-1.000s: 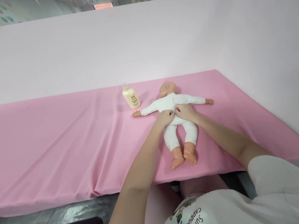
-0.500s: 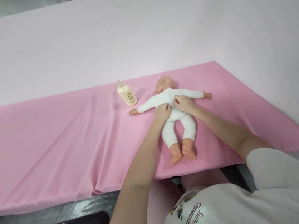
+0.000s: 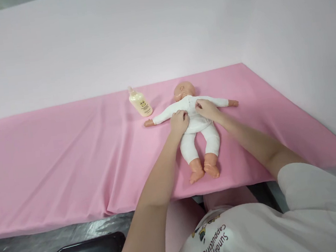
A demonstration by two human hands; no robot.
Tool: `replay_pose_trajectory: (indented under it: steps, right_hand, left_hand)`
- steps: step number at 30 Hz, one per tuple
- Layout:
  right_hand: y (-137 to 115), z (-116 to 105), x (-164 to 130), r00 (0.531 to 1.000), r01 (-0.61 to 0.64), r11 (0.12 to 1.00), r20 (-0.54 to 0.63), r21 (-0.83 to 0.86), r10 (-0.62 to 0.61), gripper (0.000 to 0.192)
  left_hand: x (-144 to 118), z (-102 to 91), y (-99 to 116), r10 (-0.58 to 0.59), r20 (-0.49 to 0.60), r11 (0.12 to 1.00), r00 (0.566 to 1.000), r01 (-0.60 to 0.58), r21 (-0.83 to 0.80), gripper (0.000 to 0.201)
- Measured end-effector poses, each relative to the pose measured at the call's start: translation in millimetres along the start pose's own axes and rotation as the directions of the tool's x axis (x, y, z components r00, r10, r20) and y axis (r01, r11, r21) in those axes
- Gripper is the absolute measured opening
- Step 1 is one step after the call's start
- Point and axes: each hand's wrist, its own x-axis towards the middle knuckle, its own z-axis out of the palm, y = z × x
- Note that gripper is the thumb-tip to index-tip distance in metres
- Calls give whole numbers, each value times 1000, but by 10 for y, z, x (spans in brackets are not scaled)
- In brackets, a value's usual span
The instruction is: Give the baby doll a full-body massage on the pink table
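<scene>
Currently I read both hands on the chest of the doll, which lies on its back on the pink cloth covering the table, near the right end and close to the near edge. Long axis of the doll: head toward the far wall, feet toward me; arms spread out to either side.

Left hand: fingers curled and pressed together, pinching the white bodysuit fabric on the doll's chest, left of the centre line. Right hand: fingers likewise closed, pinching the fabric just right of the centre line, slightly nearer the doll's neck. The two grips sit close together, almost touching, with the garment's front opening between them. What the fingertips hold exactly is too small to tell.

Both hands are equally near; neither has to reach. The garment's seam runs along the doll's long axis, away from me toward the head.

A cream bottle stands beyond the doll's outstretched arm, left of its head, apart from both hands.
</scene>
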Motion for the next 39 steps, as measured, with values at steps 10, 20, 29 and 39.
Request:
replay_pose_trajectory:
  steps: [10,20,29,39]
  right_hand:
    - [71,106,13,998,62,997,2,-43,-62,16]
    - [59,176,-22,996,79,997,-45,8,-79,20]
    - [58,208,-68,985,127,992,-119,-11,-127,31]
    - [64,229,-70,993,91,996,-71,2,-90,33]
  left_hand:
    - [-57,1,60,20,-65,999,998,-17,32,28]
    - [-44,28,38,21,-42,1000,999,-20,21,27]
    - [-4,146,-57,32,-109,999,993,-34,-17,40]
    - [1,192,-106,52,-114,998,992,-54,-14,43]
